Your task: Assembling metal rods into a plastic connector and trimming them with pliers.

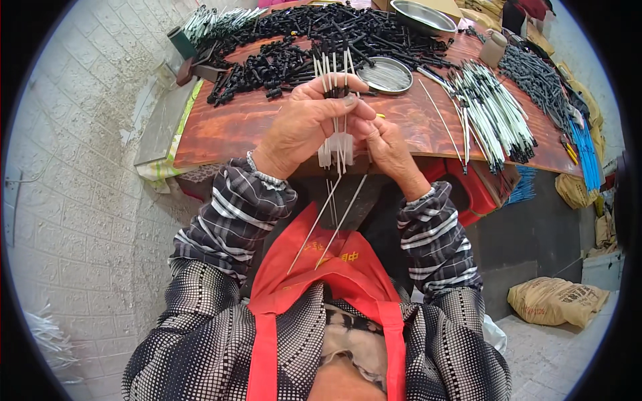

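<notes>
Seen from the head camera, a person in a red apron (321,277) worked at a reddish wooden bench (227,127), both bare hands raised together at the centre of the frame. The left hand (301,123) was clamped on a small fan of thin white rods (326,67), thumb pressed across them, with black fittings showing around their upper parts. The right hand (388,144) met it just to the right, fingers bent inward; whether its fingertips gripped a rod could not be told. Two long pale rods slanted below the hands, over the apron.

The work appeared well under way but far from over. At the right of the frame, a thick spread of white rods with black ends (491,110) lay over the bench edge, seemingly the finished share, with one loose rod (438,113) beside it. Across the top of the frame, a broad heap of black parts (281,70) suggested plenty left to handle, while the few rods in the left hand looked only partly done. A round metal tray (386,75) sat near the heap, right of the raised hands.
</notes>
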The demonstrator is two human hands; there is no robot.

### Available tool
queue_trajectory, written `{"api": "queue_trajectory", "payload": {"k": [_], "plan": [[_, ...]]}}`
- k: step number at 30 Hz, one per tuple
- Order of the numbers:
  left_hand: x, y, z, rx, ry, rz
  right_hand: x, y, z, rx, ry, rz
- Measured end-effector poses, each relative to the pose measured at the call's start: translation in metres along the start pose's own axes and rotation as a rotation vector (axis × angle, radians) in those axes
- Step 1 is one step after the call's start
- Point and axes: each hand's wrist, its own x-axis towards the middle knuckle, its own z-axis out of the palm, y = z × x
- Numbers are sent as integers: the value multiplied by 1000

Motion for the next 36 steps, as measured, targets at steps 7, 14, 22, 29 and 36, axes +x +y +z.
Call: {"api": "queue_trajectory", "payload": {"k": [7, 14, 22, 29, 36], "plan": [[6, -1, 6, 46, 61, 110, -2, -29, -20, -307, 89, -78], [-41, 53, -5, -45, 21, 431, -25, -10, -135, -751, 248, 161], [-22, 58, -28, 67, 478, 499, 29, 10, -206, -1239, 317, 579], [-31, 76, -32, 141, 318, 497, 49, 29, -245, -1007, 159, 504], [-47, 39, 17, 170, 258, 471, 23, -21, -240, -349, 287, 349]]}}
